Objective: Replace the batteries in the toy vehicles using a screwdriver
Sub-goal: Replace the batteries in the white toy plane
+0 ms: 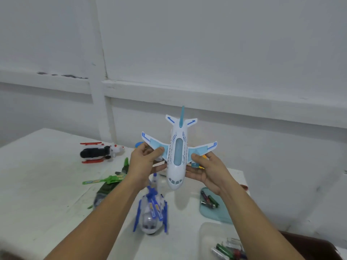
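1. Toy airplane (177, 156), white and light blue: held in the air over the middle of the table (47, 184), top side up, nose toward the camera, tail toward the wall.
2. Left hand (144, 162): thumb and fingers curled round one wing, close to the body, gripping it.
3. Right hand (208, 171): thumb on the other wing, fingers under the body, also gripping.
4. Blue-and-white helicopter (152, 212): on the table, under the airplane, nearer the front edge.
5. Green toy aircraft (109, 182): left of it. Black toy helicopter (99, 152): nearer the far edge.
6. Teal tray (216, 214): at the right edge, holding batteries (208, 200).
7. Clear box (206, 233): at the front right corner, with more batteries inside.
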Demonstrator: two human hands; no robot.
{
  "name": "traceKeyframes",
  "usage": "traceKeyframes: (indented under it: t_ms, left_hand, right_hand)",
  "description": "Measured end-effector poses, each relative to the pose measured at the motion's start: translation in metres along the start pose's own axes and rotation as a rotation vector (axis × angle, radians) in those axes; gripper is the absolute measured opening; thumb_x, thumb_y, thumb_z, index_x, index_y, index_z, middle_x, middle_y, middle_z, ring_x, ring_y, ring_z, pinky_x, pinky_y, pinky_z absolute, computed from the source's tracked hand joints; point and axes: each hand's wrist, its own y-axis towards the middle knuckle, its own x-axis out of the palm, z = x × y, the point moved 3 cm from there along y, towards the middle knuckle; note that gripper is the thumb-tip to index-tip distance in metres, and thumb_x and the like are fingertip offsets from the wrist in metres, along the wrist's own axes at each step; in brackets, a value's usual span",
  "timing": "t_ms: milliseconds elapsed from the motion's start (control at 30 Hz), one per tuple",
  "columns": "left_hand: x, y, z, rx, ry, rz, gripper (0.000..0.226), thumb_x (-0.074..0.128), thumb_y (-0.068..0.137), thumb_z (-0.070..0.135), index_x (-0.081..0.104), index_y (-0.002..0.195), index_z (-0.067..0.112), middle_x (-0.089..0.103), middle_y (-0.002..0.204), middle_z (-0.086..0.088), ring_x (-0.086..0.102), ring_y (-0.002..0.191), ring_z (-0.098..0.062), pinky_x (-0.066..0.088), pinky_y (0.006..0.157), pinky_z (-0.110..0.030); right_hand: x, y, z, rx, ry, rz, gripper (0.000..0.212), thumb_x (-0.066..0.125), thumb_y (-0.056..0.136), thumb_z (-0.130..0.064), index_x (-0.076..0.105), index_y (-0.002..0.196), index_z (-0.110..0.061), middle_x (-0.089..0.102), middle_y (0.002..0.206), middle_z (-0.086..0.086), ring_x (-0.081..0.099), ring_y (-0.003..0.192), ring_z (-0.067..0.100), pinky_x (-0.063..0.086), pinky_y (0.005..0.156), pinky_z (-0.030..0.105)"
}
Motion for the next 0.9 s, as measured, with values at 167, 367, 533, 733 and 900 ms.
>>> traceKeyframes:
  t_ms: [167, 367, 533, 733, 900]
  left_hand:
    - [-0.073, 0.023, 0.038, -0.011, 0.036, 0.022, 0.012, 0.065, 0.09, 0.004, 0.061, 0.099, 0.01, 0.072, 0.09, -0.008, 0.07, 0.071, -0.018, 0.059, 0.058, -0.031]
    - [-0.188, 0.056, 0.069, -0.1, 0.087, -0.015, 0.016, 0.062, 0.093, 0.012, 0.056, 0.108, 0.016, 0.074, 0.088, -0.01, 0.071, 0.067, -0.021, 0.06, 0.061, -0.033]
    - [-0.284, 0.073, 0.081, -0.165, 0.164, -0.052, 0.03, 0.068, 0.088, 0.01, 0.054, 0.113, 0.02, 0.074, 0.092, -0.008, 0.069, 0.065, -0.021, 0.056, 0.054, -0.028]
    - [-0.367, 0.088, 0.066, -0.282, 0.157, -0.006, 0.034, 0.071, 0.085, 0.008, 0.054, 0.113, 0.017, 0.074, 0.088, -0.008, 0.07, 0.063, -0.022, 0.056, 0.051, -0.029]
    - [-0.411, 0.097, 0.043, -0.38, 0.181, 0.005, 0.038, 0.073, 0.084, 0.008, 0.055, 0.117, 0.015, 0.075, 0.097, -0.012, 0.071, 0.069, -0.025, 0.058, 0.057, -0.033]
  right_hand:
    - [0.076, 0.029, 0.024, 0.023, 0.024, -0.029, 0.021, 0.056, 0.094, -0.002, 0.056, 0.115, -0.006, 0.075, 0.087, 0.012, 0.073, 0.074, 0.033, 0.061, 0.062, 0.041]
    - [0.185, 0.061, 0.08, 0.081, 0.083, -0.017, 0.016, 0.057, 0.094, -0.003, 0.056, 0.109, -0.009, 0.07, 0.097, 0.015, 0.072, 0.074, 0.034, 0.061, 0.064, 0.043]
    - [0.269, 0.082, 0.146, 0.144, 0.127, 0.031, 0.023, 0.061, 0.092, -0.005, 0.055, 0.114, -0.009, 0.07, 0.105, 0.019, 0.072, 0.079, 0.036, 0.06, 0.066, 0.045]
    - [0.328, 0.096, 0.205, 0.214, 0.126, 0.12, 0.033, 0.062, 0.092, -0.005, 0.051, 0.122, -0.01, 0.068, 0.11, 0.019, 0.073, 0.083, 0.035, 0.06, 0.068, 0.045]
    - [0.349, 0.1, 0.246, 0.274, 0.118, 0.203, 0.036, 0.063, 0.092, -0.006, 0.049, 0.125, -0.01, 0.071, 0.103, 0.017, 0.073, 0.081, 0.033, 0.061, 0.068, 0.045]
